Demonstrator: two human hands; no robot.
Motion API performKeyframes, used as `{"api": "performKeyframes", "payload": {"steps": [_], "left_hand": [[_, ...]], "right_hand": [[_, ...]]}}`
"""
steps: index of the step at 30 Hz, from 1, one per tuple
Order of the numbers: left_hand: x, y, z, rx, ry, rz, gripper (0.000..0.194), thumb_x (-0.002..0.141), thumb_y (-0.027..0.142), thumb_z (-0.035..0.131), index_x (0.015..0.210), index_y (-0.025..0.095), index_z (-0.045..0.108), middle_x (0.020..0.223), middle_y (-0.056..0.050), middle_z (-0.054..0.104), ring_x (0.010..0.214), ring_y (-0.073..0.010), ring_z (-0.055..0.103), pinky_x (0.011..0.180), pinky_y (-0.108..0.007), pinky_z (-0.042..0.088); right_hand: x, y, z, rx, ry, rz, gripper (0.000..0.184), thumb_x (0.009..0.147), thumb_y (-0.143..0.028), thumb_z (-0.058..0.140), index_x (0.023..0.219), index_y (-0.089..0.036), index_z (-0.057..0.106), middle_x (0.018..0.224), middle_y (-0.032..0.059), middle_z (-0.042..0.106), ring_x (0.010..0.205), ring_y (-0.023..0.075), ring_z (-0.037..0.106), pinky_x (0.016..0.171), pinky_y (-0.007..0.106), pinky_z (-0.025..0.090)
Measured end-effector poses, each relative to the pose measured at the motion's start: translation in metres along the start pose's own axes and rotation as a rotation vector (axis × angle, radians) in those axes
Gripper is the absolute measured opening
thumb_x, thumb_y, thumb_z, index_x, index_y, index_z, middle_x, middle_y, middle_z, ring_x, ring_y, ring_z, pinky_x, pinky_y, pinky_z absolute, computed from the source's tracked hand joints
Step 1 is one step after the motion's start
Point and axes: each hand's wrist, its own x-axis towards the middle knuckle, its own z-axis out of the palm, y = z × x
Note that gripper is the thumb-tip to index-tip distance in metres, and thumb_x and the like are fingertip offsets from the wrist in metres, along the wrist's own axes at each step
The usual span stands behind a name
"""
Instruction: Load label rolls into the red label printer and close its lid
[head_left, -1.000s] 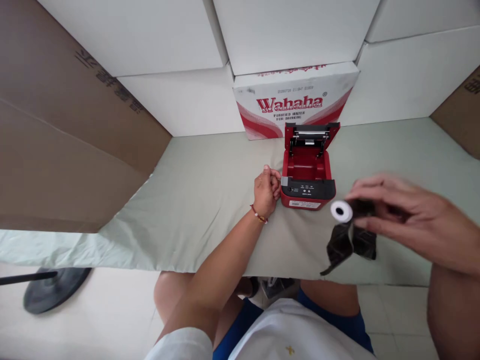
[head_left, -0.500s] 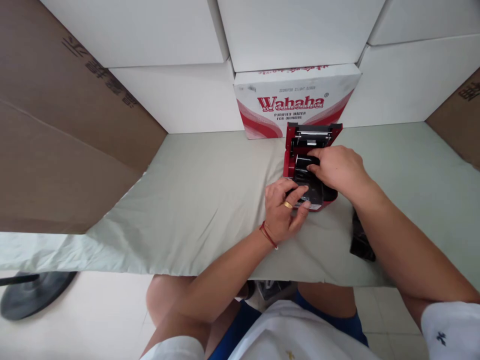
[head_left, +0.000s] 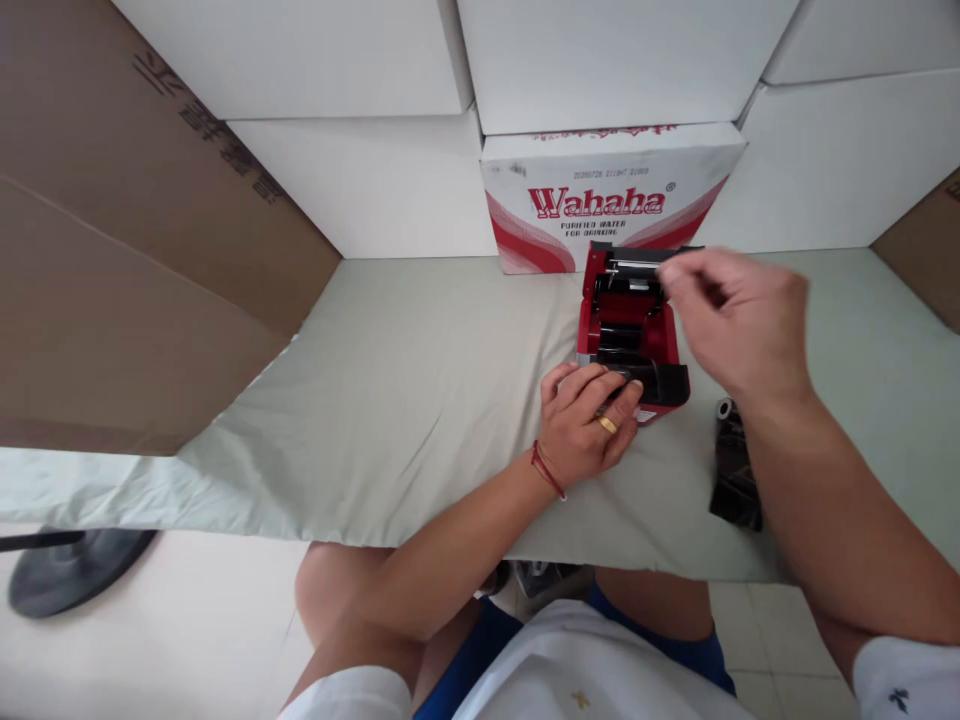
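Observation:
A small red and black printer [head_left: 665,335] stands on the cloth with its lid [head_left: 598,262] raised, showing a black roll [head_left: 621,336] and metal rods inside. My left hand [head_left: 589,415] is closed over its front left edge, thumb and fingers bent on the dark front part; what lies under the fingers is partly hidden. My right hand [head_left: 739,325], slightly blurred, hovers by the right side of the lid. Its thumb and forefinger are pinched together, and anything between them is too small to tell. Right of the printer lies a roll of black film [head_left: 735,470].
A Wahaha water carton [head_left: 615,225] stands right behind the printer, against stacked white boxes [head_left: 360,190]. Tall brown cardboard [head_left: 165,250] flanks the left side, and more cardboard [head_left: 922,225] the right. Pale green cloth [head_left: 420,400] covers the table to its front edge.
My right hand has come out of the printer, moving up and right to beside the lid. My left hand has closed further over the front edge. The view has shifted slightly.

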Motion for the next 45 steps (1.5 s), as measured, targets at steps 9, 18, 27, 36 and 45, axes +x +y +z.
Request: {"api": "performKeyframes", "payload": {"steps": [9,18,27,36,45], "left_hand": [[0.000,0.000,0.000,0.028,0.011,0.020,0.022,0.095,0.024,0.067,0.115,0.030,0.075,0.102,-0.004,0.079,0.109,-0.0225,0.070,0.117,-0.046,0.039],[0.001,-0.002,0.002,0.013,0.026,0.028,0.022,0.093,0.022,0.068,0.115,0.027,0.071,0.105,-0.004,0.077,0.111,-0.0215,0.069,0.117,-0.045,0.041],[0.001,-0.004,0.001,-0.027,0.010,0.023,0.027,0.092,0.020,0.069,0.118,0.027,0.069,0.104,-0.005,0.074,0.109,-0.0226,0.067,0.113,-0.046,0.044],[0.001,-0.004,0.001,-0.020,0.010,0.018,0.030,0.094,0.021,0.066,0.122,0.031,0.068,0.103,-0.003,0.073,0.106,-0.0224,0.068,0.109,-0.047,0.048],[-0.004,-0.027,-0.003,-0.451,0.203,-0.594,0.039,0.109,0.048,0.051,0.140,0.027,0.063,0.140,-0.011,0.063,0.134,-0.0263,0.061,0.116,-0.048,0.051]], "right_hand": [[0.012,0.033,0.022,0.101,0.100,-0.060,0.049,0.112,-0.042,0.038,0.144,-0.020,0.069,0.146,0.0128,0.071,0.138,0.0254,0.065,0.121,0.043,0.048],[-0.060,0.048,0.020,0.129,0.147,-0.385,0.031,0.110,-0.028,0.052,0.124,-0.024,0.080,0.127,0.0082,0.082,0.132,0.0277,0.072,0.124,0.052,0.048],[-0.071,0.058,0.036,0.131,0.190,-0.444,0.028,0.105,-0.013,0.056,0.118,-0.016,0.081,0.123,0.0130,0.083,0.122,0.0268,0.078,0.119,0.048,0.054],[-0.079,0.056,0.041,0.143,0.203,-0.445,0.034,0.105,-0.011,0.054,0.128,-0.017,0.077,0.131,0.0121,0.080,0.131,0.0261,0.073,0.114,0.045,0.060],[-0.088,0.054,0.050,0.255,0.276,-0.399,0.035,0.107,-0.014,0.051,0.132,-0.020,0.075,0.132,0.0131,0.080,0.133,0.0268,0.071,0.116,0.051,0.057]]}}
